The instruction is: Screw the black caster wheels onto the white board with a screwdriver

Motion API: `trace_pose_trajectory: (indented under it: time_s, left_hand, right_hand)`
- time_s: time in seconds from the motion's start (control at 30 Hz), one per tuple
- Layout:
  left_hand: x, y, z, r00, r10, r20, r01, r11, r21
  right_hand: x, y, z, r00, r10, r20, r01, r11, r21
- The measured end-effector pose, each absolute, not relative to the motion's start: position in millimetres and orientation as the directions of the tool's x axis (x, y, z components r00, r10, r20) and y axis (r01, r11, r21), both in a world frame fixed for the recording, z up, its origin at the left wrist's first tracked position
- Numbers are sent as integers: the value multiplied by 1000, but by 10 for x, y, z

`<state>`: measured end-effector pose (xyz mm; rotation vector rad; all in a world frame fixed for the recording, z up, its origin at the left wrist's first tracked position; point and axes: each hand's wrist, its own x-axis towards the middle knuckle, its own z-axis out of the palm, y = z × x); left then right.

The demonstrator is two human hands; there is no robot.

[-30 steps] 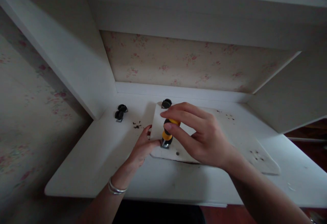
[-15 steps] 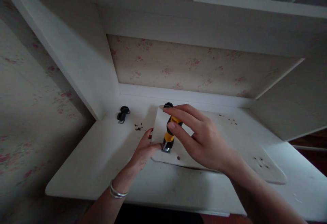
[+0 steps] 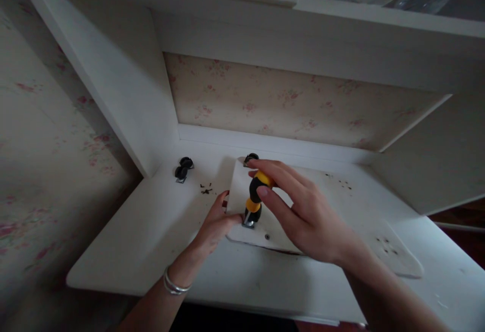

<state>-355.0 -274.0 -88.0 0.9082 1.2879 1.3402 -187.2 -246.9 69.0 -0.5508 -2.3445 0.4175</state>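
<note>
My right hand [image 3: 303, 210] is closed round the top of a short yellow-and-black screwdriver [image 3: 254, 200] that stands upright, tip down, on a flat white board [image 3: 341, 205]. My left hand [image 3: 214, 223] rests at the board's left edge, its fingertips pinched at the base of the screwdriver on a small metal part I cannot make out. A silver bangle [image 3: 172, 285] sits on my left wrist. A screw head [image 3: 267, 237] shows in the board just in front of the tool.
Two black caster wheels [image 3: 182, 169] lie at the back left of the white desk [image 3: 151, 236], another caster [image 3: 250, 158] behind the board. Small dark screws [image 3: 205, 189] are scattered near them. A slanted white panel [image 3: 113, 69] rises on the left; flowered wallpaper [image 3: 284, 99] is behind.
My right hand's fingers have shifted on the screwdriver handle, turning it a little. The view has tipped slightly up and left; my left hand stays at the board's edge.
</note>
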Motion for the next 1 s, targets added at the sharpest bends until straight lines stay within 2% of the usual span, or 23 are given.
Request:
trace_pose_trajectory:
  time_s: [0.17, 0.27, 0.37, 0.47, 0.53, 0.63, 0.73, 0.87, 1.0]
  left_hand:
    - [-3541, -2742, -804, -195, 972, -132, -170, 99, 980]
    - [-3537, -2738, -780, -183, 974, -136, -157, 108, 982]
    - [-3544, -2736, -820, -185, 972, -146, -148, 119, 982]
    - [-3552, -2738, -890, -186, 976, -117, -137, 93, 986]
    - [-3551, -2740, -918, -194, 974, -116, -136, 90, 987]
    - [-3543, -2742, -911, -201, 972, -118, -153, 88, 984]
    - [-3541, -2749, -879, -175, 979, -101, -173, 70, 982]
    - [-3547, -2758, -874, -184, 977, -107, -174, 74, 982]
    - [-3548, -2749, -915, -188, 978, -95, -182, 60, 981]
  right_hand:
    - [-1869, -2477, 696, -633, 529, 566, 306, 842, -444]
    - [-1857, -2476, 715, -702, 488, 518, 267, 856, -444]
    - [-1847, -2484, 727, -693, 471, 546, 224, 860, -458]
    - [-1851, -2484, 720, -616, 531, 582, 300, 841, -450]
    - [-1853, -2474, 706, -623, 550, 557, 334, 830, -447]
    - [-1848, -2457, 684, -689, 505, 520, 273, 846, -459]
    - [-1852, -2455, 672, -676, 484, 556, 211, 850, -484]
    - [-1870, -2467, 684, -624, 551, 554, 309, 825, -473]
    - [-1867, -2466, 703, -717, 471, 515, 221, 853, -473]
